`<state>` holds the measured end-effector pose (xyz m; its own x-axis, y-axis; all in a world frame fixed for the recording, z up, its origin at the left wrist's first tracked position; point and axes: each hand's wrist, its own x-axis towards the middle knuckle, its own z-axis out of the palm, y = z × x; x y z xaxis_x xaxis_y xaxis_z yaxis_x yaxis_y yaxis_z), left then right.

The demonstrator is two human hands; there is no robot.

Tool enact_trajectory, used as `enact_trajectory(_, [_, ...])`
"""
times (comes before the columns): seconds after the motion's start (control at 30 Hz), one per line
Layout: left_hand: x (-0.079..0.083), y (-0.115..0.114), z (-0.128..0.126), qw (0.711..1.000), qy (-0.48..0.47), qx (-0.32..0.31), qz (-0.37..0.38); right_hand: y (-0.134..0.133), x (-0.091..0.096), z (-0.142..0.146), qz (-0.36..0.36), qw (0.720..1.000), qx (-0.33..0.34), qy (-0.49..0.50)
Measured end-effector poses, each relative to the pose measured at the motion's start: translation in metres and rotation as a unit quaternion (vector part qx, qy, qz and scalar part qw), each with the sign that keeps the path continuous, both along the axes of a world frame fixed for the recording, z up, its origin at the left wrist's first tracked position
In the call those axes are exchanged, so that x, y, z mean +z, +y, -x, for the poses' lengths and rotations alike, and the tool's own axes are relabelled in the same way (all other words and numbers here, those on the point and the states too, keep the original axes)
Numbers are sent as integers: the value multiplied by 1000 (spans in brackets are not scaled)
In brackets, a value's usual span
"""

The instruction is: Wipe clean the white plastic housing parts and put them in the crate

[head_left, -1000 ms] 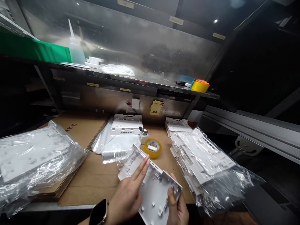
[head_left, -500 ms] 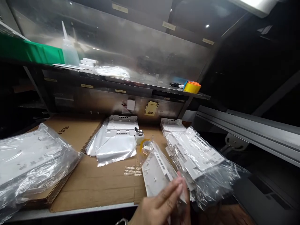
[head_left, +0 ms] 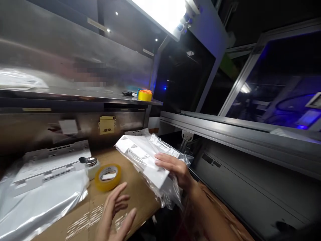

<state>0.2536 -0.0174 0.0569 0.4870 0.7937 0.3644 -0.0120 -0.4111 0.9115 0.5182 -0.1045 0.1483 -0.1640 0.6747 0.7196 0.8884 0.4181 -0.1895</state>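
My left hand [head_left: 115, 211] hovers over the cardboard near the front edge, fingers apart and nothing in it. Just beyond it lies a roll of yellow tape [head_left: 108, 177] with a small white piece in its centre. My right hand [head_left: 177, 167] has its fingers across the top of a white plastic panel [head_left: 142, 155] in a clear bag; its thumb is hidden. That panel lies over other bagged panels [head_left: 164, 146] at the right of the bench, and loose clear film hangs past the front edge.
At the left, an unbagged white panel [head_left: 54, 164] rests on a pile of clear bags [head_left: 50, 204]. A small pot with a metal lid [head_left: 91, 165] stands beside it. Yellow tape [head_left: 144, 95] sits on the metal shelf [head_left: 87, 97]. A metal rail [head_left: 225, 130] runs along the right.
The view has swung right. The bagged panel has moved from in front of my hands onto the right-hand stack. My left hand has come away and opened.
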Motion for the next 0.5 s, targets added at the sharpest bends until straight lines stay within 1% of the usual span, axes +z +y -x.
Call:
enact_trajectory(0.03, [-6, 9, -13, 999, 9, -2, 31, 8, 1, -16, 24, 999, 10, -19])
enact_trajectory(0.1, [-15, 24, -40, 998, 23, -39, 48, 19, -5, -39, 70, 996, 11, -47])
enact_trajectory(0.17, [-19, 35, -65, 998, 29, -63, 14, 22, -17, -51, 107, 993, -4, -58])
enact_trajectory(0.23, [-21, 41, -88, 996, 40, -69, -39, 19, -25, -55, 144, 988, -23, -59])
enact_trajectory(0.3, [-22, 44, -109, 991, 62, -79, -87, 13, -22, -58, 180, 981, -34, -61])
enact_trajectory(0.37, [-26, 45, -125, 988, 72, -79, -115, 4, -4, -63, 209, 975, -35, -69])
enact_trajectory(0.43, [-36, 48, -135, 986, 61, -59, -144, -9, 24, -67, 228, 970, -39, -71])
enact_trajectory(0.47, [-42, 51, -137, 984, 52, -48, -163, -19, 39, -65, 227, 970, -53, -64])
enact_trajectory(0.5, [-48, 56, -137, 981, 37, -43, -186, -29, 51, -59, 213, 972, -85, -53])
